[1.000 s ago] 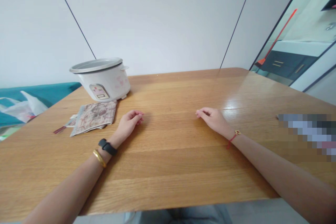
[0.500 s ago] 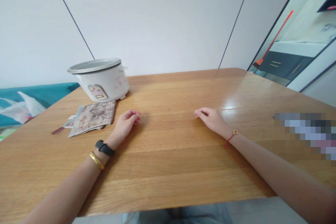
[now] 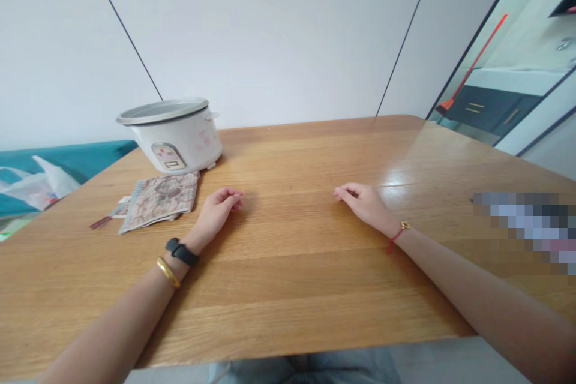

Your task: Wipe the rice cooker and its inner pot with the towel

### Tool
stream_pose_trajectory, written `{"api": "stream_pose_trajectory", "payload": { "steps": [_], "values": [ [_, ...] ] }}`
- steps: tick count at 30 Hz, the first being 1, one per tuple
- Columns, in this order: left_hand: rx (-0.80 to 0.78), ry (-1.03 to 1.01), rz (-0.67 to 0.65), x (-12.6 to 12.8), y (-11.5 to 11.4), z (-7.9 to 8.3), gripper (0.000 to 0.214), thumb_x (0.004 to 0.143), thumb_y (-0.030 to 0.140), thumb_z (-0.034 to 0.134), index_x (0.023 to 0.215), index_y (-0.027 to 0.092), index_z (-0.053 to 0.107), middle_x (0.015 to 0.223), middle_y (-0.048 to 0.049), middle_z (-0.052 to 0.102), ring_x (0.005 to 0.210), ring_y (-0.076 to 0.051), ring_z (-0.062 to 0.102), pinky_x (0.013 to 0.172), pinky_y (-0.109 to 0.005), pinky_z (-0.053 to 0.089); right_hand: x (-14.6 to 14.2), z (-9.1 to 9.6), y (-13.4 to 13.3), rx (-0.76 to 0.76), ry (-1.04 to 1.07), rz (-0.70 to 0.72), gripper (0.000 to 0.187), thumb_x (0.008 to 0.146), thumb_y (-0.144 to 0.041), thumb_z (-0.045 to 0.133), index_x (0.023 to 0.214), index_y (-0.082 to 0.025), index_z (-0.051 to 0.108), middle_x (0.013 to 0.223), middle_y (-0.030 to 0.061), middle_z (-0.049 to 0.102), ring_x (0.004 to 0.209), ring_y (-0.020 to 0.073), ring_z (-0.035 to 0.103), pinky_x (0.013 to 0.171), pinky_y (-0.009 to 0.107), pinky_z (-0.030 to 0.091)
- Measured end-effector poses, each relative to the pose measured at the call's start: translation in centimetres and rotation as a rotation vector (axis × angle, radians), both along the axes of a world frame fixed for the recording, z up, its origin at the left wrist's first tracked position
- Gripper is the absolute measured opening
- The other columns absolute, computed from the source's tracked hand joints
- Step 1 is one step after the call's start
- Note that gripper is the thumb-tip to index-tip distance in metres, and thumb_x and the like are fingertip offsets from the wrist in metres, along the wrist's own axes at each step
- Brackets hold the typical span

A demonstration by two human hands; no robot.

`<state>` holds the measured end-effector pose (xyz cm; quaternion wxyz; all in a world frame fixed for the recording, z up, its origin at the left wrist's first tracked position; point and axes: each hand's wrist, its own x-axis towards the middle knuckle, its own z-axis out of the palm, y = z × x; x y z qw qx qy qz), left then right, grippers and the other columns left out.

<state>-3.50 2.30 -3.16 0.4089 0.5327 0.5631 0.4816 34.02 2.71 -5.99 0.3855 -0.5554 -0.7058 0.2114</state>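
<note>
My left hand (image 3: 219,207) rests on the wooden table (image 3: 288,264), fingers loosely curled in and the thumb against them, holding nothing. Just left of it lies a folded patterned cloth (image 3: 164,195) in beige and brown. Behind the cloth stands a white rice cooker (image 3: 177,138) without a lid, with a grey rim and pink flower prints; its inside is mostly hidden. My right hand (image 3: 360,199) also lies on the table, closed, with thumb and fingertips together and nothing visible in them. A stretch of bare wood separates the two hands.
A strip with dark red ends (image 3: 101,222) pokes out from under the cloth. At the right edge lies a blurred-out item (image 3: 531,222). A pale panelled wall (image 3: 288,36) stands behind the table. A white plastic bag (image 3: 42,186) sits on a teal seat (image 3: 99,159) at left.
</note>
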Motion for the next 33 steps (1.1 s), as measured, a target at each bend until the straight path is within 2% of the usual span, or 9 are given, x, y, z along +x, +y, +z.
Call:
{"api": "stream_pose_trajectory", "payload": {
  "steps": [33],
  "values": [
    [0.006, -0.004, -0.008, 0.0, -0.14, 0.01, 0.032, 0.063, 0.043, 0.073, 0.08, 0.016, 0.066, 0.066, -0.0006, 0.065, 0.063, -0.015, 0.058, 0.067, -0.028, 0.044, 0.12, -0.13, -0.09, 0.028, -0.011, 0.014, 0.036, 0.091, -0.047, 0.052, 0.076, -0.02, 0.071, 0.083, 0.0068, 0.076, 0.08, 0.0224, 0.068, 0.074, 0.034, 0.049]
  ]
}}
